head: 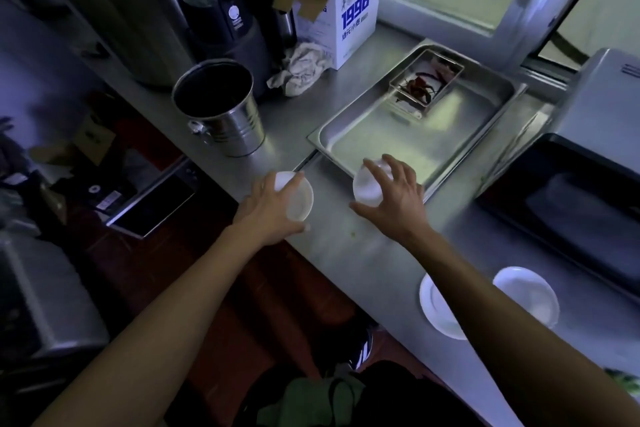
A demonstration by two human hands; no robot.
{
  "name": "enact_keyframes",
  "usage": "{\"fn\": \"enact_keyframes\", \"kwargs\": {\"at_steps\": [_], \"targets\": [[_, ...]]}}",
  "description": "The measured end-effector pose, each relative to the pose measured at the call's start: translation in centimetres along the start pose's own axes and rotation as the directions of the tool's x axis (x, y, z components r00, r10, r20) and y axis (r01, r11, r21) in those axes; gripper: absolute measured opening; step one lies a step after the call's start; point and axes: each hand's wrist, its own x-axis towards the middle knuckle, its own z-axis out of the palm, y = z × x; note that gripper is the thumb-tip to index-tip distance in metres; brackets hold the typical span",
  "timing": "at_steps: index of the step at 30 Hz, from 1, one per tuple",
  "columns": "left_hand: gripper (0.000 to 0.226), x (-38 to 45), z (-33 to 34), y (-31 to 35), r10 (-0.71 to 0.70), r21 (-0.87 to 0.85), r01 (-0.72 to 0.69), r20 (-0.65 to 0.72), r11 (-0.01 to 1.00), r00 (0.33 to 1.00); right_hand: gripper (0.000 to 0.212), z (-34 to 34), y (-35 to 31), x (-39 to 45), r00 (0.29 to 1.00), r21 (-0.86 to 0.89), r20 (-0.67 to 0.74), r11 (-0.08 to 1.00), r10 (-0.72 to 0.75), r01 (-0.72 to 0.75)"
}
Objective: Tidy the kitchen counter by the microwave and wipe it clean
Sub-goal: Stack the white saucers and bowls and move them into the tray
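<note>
Nearest me, two white saucers (441, 308) and (526, 295) sit on the counter (363, 253) under my right forearm, just before the microwave (568, 198). My left hand (273, 208) grips a white bowl (298, 198) at the counter's edge, and my right hand (391, 198) curls round a second bowl (367, 185). The second bowl touches the near rim of the steel tray (426, 142), which lies straight ahead, so I judge the right hand nearer.

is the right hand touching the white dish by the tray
Touching: the head view shows the right hand with fingers curled over the white dish.
</note>
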Motion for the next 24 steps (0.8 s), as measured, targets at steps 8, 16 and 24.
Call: {"fn": "enact_keyframes", "kwargs": {"at_steps": [8, 16, 24], "targets": [[0.108, 9.3, -1.6, 4.0, 0.18, 0.056, -0.18, 0.006, 0.982, 0.984, 0.088, -1.8, 4.2, 3.3, 0.981, 0.017, -0.062, 0.983, 0.184, -0.184], [0.107, 19.9, -2.4, 8.3, 0.385, 0.079, -0.389, 0.061, 0.918, 0.921, 0.089, -2.4, 7.1, 7.1, 0.939, -0.026, -0.091, 0.941, 0.333, -0.337], [0.11, 29.1, -1.7, 11.0, 0.516, 0.095, -0.546, 0.226, 0.833, 0.826, 0.089, -0.6, 7.3, 11.8, 0.862, -0.039, -0.079, 0.862, 0.501, -0.505]]}}
